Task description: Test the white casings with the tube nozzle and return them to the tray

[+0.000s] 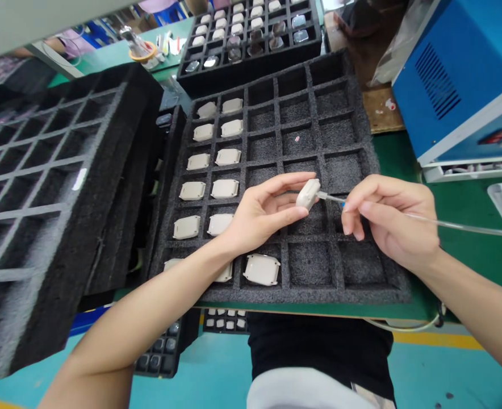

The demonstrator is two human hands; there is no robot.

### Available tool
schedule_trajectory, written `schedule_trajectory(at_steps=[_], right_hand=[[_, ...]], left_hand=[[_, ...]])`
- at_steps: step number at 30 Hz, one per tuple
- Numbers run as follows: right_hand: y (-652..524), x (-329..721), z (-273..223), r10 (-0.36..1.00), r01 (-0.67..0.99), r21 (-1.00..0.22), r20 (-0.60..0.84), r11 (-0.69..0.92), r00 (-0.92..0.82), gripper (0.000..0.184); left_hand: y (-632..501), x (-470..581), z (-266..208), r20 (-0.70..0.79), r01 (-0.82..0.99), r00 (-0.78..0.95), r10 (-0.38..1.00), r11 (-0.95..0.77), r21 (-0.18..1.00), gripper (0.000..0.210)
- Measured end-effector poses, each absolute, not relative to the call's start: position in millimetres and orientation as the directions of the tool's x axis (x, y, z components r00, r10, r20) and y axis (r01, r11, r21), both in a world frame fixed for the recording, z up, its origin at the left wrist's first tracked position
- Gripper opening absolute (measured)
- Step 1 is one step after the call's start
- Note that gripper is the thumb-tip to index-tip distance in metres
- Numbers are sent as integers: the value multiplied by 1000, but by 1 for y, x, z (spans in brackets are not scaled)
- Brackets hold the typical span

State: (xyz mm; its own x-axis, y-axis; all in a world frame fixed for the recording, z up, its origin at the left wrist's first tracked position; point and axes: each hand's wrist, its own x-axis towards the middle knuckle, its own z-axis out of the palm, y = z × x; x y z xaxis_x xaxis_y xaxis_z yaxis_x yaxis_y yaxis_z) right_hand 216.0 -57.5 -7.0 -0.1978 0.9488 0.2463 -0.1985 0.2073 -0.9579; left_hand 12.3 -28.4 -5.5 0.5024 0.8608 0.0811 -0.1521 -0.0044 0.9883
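Between the thumb and fingers of my left hand (259, 216) is a cream watch case (308, 195), tilted up on edge above the foam tray. My right hand (398, 218) pinches a thin clear tube (468, 227) like a pen. The tube's pale nozzle (328, 197) points left and its tip meets the side of the case, or very nearly. Below both hands lies the black foam tray (302, 295). Similar cases fill its two left columns, and a single case (262, 269) sits in the front row of the third column. My left forearm covers part of the front row.
A stack of black foam trays (118, 170) stands on the left. Behind is another filled tray (251, 68). A blue machine (468, 85) stands at the right, beside the green table (464, 250). An orange-rimmed dish (142, 52) with tools sits at the far left.
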Motion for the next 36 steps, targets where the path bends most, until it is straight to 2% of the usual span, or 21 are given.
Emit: schedule_trajectory(at_steps=[29,36], right_hand=[[-58,216,-5,948,-161,-960,257,229,-186,17],[-56,218,-9,945,-222,-951,260,215,-199,11]], left_hand=[[-29,12,-4,60,-123,514,856,5,992,43],[-28,12,-5,66,-102,512,856,-16,995,44]])
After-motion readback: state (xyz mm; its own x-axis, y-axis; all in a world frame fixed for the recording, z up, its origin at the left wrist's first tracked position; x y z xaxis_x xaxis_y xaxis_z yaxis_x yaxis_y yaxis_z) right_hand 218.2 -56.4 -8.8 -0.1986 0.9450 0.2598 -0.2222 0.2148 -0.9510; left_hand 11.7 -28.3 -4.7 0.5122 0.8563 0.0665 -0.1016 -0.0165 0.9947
